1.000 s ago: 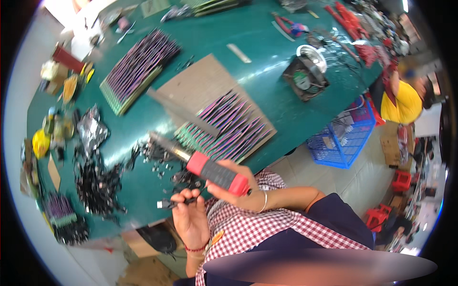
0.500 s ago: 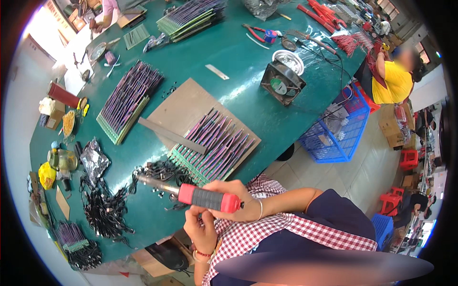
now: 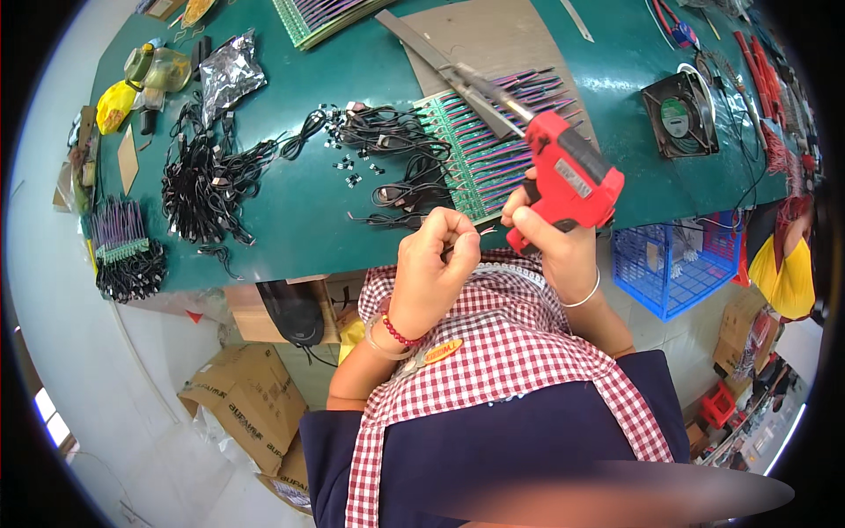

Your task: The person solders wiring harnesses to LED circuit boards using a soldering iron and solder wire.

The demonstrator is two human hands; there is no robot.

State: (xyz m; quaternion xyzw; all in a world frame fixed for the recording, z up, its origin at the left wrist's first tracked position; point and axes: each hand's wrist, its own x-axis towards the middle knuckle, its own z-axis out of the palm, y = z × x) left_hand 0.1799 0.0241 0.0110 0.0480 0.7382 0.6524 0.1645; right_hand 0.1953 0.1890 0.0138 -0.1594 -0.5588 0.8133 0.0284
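My right hand [image 3: 563, 246] grips a red soldering gun [image 3: 572, 180] with a dark panel. Its metal tip points up and left, over the board rows. Close by, my left hand [image 3: 436, 264] is closed in a pinch on a thin cable [image 3: 487, 231], whose fine bare ends poke out beside the fingertips. Behind both hands lie green circuit boards [image 3: 462, 145] in a row, with purple-black wires stretching to the right. A flat metal bar [image 3: 414, 42] lies across them on a brown board [image 3: 493, 35]. Coiled black cables [image 3: 396, 132] rest left of the boards, near small loose connectors [image 3: 352, 167].
A large heap of black cables [image 3: 198, 189] and a silver bag [image 3: 233, 75] occupy the table's left. More wired boards [image 3: 123, 233] sit at the left corner. A square fan [image 3: 678, 114] stands right, above a blue crate [image 3: 673, 273]. Cardboard boxes [image 3: 251, 405] are on the floor.
The view has swung left and down. My right hand has turned the soldering gun from lying sideways to tilted up and left. My hands are farther apart, with wire ends now showing at the left.
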